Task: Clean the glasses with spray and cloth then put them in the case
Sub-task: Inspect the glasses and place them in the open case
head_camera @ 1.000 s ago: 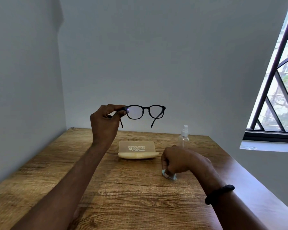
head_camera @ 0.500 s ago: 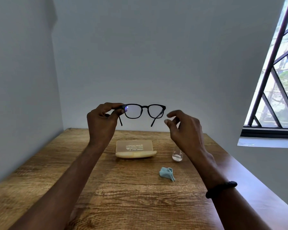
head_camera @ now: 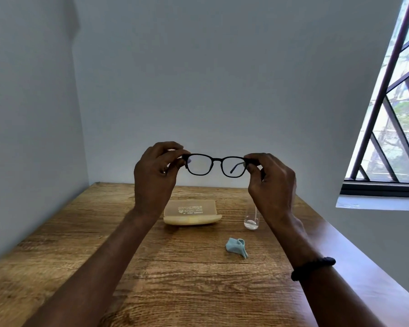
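The black-framed glasses (head_camera: 216, 165) hang in the air above the far part of the wooden table (head_camera: 175, 279), lenses facing me. My left hand (head_camera: 155, 175) pinches the frame's left corner and my right hand (head_camera: 273, 182) pinches its right corner. Below them on the table lies the cream glasses case (head_camera: 192, 212), lid shut. A crumpled light-blue cloth (head_camera: 237, 247) lies on the table to the case's right and nearer me. Behind my right hand stands the clear spray bottle (head_camera: 252, 220); only its lower part shows.
Grey walls close the table in at the back and left. A barred window (head_camera: 392, 138) with a sill is at the right. A black band sits on my right wrist (head_camera: 313, 269).
My right hand let go of the cloth on the table, rose, and took hold of the right corner of the glasses. The left hand kept its hold and the glasses stayed raised.
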